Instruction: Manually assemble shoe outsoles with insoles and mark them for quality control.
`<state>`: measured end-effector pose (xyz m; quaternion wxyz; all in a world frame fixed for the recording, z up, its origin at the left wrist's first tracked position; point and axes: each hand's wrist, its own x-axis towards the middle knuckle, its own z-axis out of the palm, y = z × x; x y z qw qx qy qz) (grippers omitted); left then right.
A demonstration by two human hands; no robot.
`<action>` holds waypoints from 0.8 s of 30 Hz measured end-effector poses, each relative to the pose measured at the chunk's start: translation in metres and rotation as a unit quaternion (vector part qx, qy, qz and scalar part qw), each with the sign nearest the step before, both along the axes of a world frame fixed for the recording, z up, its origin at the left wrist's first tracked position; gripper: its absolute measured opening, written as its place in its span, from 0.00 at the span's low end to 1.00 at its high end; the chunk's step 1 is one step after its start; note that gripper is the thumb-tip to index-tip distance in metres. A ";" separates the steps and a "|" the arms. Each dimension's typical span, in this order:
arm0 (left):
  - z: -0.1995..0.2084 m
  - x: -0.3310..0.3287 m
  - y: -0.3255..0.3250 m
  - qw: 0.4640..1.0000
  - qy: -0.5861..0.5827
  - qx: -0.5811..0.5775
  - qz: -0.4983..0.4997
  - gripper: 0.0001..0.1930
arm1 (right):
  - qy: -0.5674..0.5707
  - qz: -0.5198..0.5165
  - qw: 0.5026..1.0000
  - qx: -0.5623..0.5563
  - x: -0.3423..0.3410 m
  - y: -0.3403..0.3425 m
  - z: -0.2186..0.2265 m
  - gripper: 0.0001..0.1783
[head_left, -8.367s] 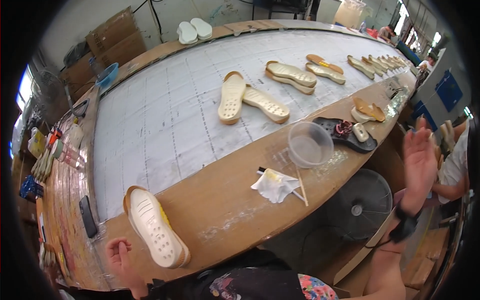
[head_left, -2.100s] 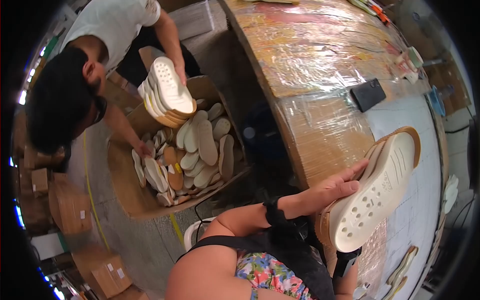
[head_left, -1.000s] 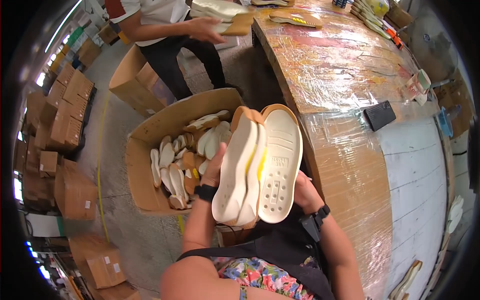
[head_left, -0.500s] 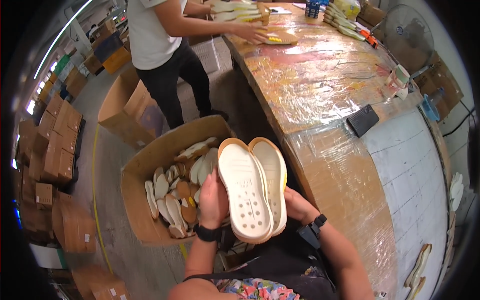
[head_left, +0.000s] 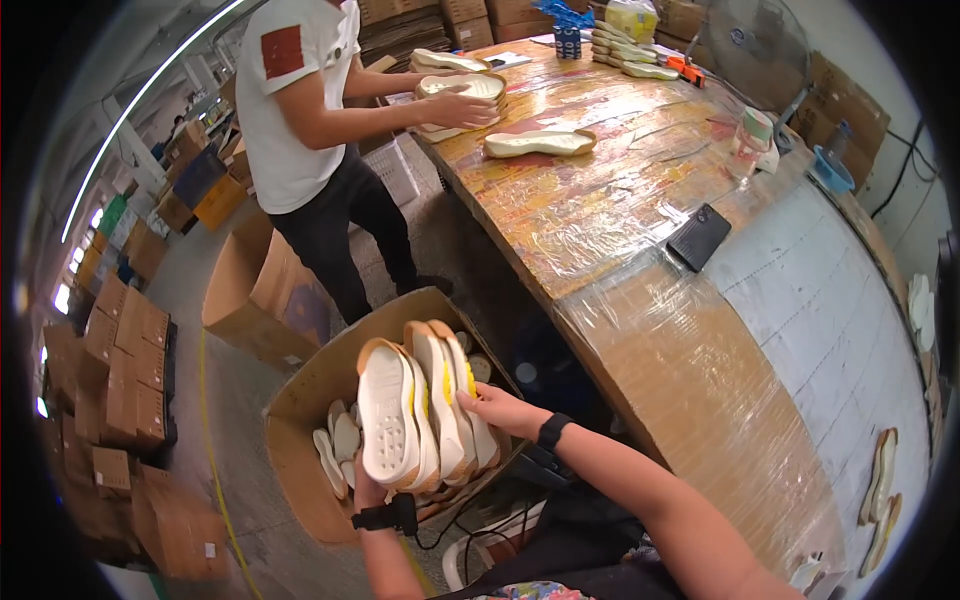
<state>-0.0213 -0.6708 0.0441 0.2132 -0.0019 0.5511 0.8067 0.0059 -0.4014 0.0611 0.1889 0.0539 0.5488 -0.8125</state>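
Stack of white shoe soles held upright on edge over open cardboard box on floor beside worktop, likely so pieces stay aligned. Left hand grips stack from below, fingers closed round lower edge. Right hand presses flat against stack's side, fingers nearly straight. More soles lie loose in box. Co-worker's hand rests on soles at worktop's far end.

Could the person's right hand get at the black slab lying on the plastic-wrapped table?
Probably not right away: the right hand is pressed against the stack of shoe soles over the cardboard box, and the black slab lies well up the table.
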 end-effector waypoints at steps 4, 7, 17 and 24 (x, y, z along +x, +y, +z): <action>-0.085 -0.017 -0.025 0.943 -0.190 -0.272 0.036 0.10 | 0.059 -0.041 0.928 0.365 0.012 0.014 -0.043 0.31; -0.112 0.001 -0.021 0.931 -0.133 -0.338 0.040 0.13 | -0.114 0.070 0.970 0.204 0.044 0.036 0.000 0.28; -0.008 0.039 0.177 0.974 0.104 -0.142 -0.144 0.10 | 0.020 -0.190 0.981 0.015 0.185 0.122 0.072 0.25; 0.055 0.138 0.300 0.896 0.132 0.047 -0.421 0.09 | -0.019 -0.589 0.789 0.174 0.334 0.214 0.061 0.24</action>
